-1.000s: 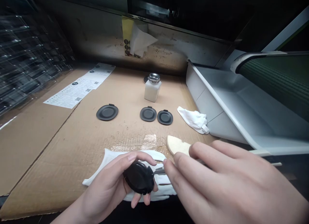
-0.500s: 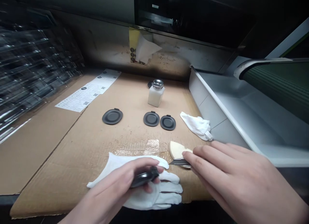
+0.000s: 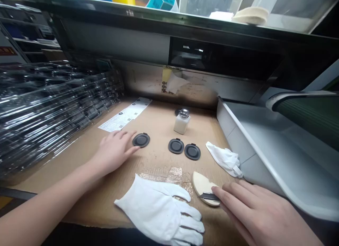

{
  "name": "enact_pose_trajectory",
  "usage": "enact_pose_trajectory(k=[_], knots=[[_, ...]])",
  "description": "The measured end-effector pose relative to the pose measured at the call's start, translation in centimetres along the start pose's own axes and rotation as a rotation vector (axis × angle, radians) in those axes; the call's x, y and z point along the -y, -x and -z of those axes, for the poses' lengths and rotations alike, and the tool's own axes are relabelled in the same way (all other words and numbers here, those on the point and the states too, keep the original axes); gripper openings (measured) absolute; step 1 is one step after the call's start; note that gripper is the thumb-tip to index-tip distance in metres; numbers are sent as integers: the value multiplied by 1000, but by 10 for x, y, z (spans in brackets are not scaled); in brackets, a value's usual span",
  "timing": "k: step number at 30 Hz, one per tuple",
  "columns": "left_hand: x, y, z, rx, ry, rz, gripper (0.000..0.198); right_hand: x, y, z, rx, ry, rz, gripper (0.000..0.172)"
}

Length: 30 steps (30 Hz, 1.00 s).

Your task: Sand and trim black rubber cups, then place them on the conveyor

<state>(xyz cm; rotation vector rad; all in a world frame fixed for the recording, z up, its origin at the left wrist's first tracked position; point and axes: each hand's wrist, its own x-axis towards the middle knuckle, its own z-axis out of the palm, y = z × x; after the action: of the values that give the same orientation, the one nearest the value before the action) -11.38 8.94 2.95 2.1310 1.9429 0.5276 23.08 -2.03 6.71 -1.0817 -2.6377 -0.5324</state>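
Observation:
My left hand (image 3: 113, 152) reaches over the cardboard with its fingers apart, holding nothing, beside a dark rounded lid-like piece (image 3: 141, 140). My right hand (image 3: 254, 203) is closed on a blade (image 3: 208, 196), whose tip points left over a round cream pad (image 3: 202, 184). Two similar dark pieces (image 3: 176, 146) (image 3: 192, 151) lie side by side near the middle. A white glove (image 3: 159, 210) is spread flat at the front edge. Behind the dark pieces stands a bottle (image 3: 181, 123) with a metal top.
Clear plastic trays (image 3: 53, 101) are stacked at the left. A printed sheet (image 3: 125, 115) lies near them. At the right are a crumpled white glove (image 3: 225, 159) and a large pale bin (image 3: 265, 147). A shelf edge (image 3: 132, 11) crosses the top.
My left hand has moved left and forward to the leftmost dark piece; the black object it held is no longer in it. The view has tilted up. My right hand still holds the blade.

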Motion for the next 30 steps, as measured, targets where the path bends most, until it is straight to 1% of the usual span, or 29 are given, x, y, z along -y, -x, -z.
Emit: enact_pose_trajectory(k=[3,5,6,8,9,11,12,13,14,15,16,17,19,21,25,28,30], knots=[[-20,-14,-14,15,60,-45,62,1,-2,2,-25,12,19,36],[-29,-21,-17,39,133,-32,60,-1,-1,4,-25,12,42,37],[-34,-21,-15,56,180,-24,59,-3,1,4,-28,8,54,37],[-45,-11,-5,113,299,-21,59,-7,6,6,-49,-4,71,36],[-51,-1,1,150,364,-28,58,-9,9,6,-56,-11,71,35],[-66,24,11,268,551,-34,52,-11,13,8,-77,-31,39,32],[-73,37,13,352,701,-33,51,-10,14,9,-77,-47,8,30],[-79,50,12,519,1076,50,51,-9,13,10,-76,-65,-28,29],[-85,62,9,650,1373,135,50,-7,11,11,-74,-84,-65,28],[-89,72,3,738,1601,216,49,-4,8,12,-73,-107,-94,28],[-92,79,-5,794,1767,285,46,0,4,13,-75,-129,-114,29],[-93,85,-13,806,1859,326,44,3,0,14,-78,-151,-123,30],[-95,90,-29,776,1924,359,42,11,-9,14,-79,-192,-118,31],[-94,90,-39,759,1920,360,42,17,-17,13,-75,-218,-106,30],[-91,89,-45,784,1877,379,40,24,-28,9,-114,-194,-93,27],[-89,90,-47,784,1888,411,39,27,-34,10,-159,-132,-42,29],[-88,92,-48,793,1891,386,39,28,-37,13,-174,-90,-12,31]])
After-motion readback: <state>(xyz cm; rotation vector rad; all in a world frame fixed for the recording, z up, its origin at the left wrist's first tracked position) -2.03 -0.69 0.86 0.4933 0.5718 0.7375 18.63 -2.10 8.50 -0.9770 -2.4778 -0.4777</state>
